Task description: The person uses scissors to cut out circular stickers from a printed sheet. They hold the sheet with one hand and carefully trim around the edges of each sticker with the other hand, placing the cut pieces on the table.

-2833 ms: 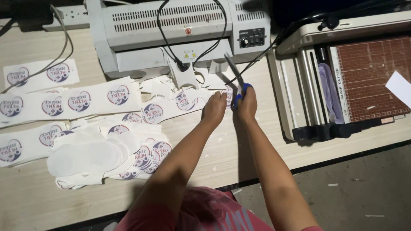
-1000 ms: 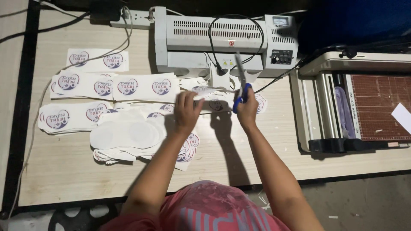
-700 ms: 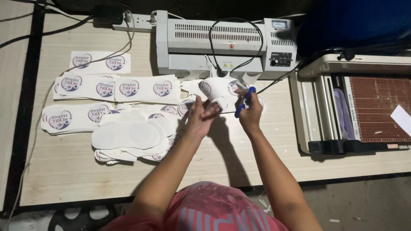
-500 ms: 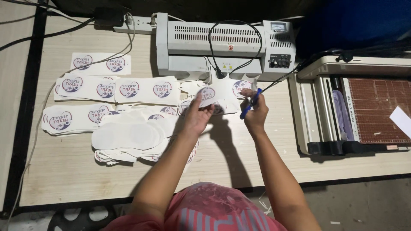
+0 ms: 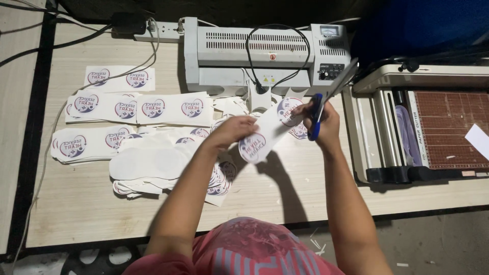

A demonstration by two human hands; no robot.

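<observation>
The left hand (image 5: 235, 128) is closed in a pinch on the near end of a laminated strip of round stickers (image 5: 269, 131), held up off the worktop (image 5: 81, 203). The right hand (image 5: 322, 118) has its fingers curled through the blue handles of a pair of scissors (image 5: 328, 97), and seems to steady the far end of the same strip. The blades point up and away to the right, toward the laminator (image 5: 265, 56).

The strip looks slick and bends between the two hands. If the pinch slackens, it could twist and a cut might run into a printed circle. The left fingertips sit close to the line the blades would follow, so a nick is a fair worry. The black cable (image 5: 254, 61) looping over the laminator hangs near the scissor tips and could snag.

Each sticker is a white disc with a purple ring and red and purple lettering. Uncut strips (image 5: 140, 108) lie in rows on the left of the worktop, two to four discs each. Nearer lies a loose pile of cut pieces (image 5: 153, 163), several with the blank white side up. At right stands a paper trimmer (image 5: 448, 127) with a reddish grid bed, a white slip (image 5: 479, 140) lying at its right edge.
</observation>
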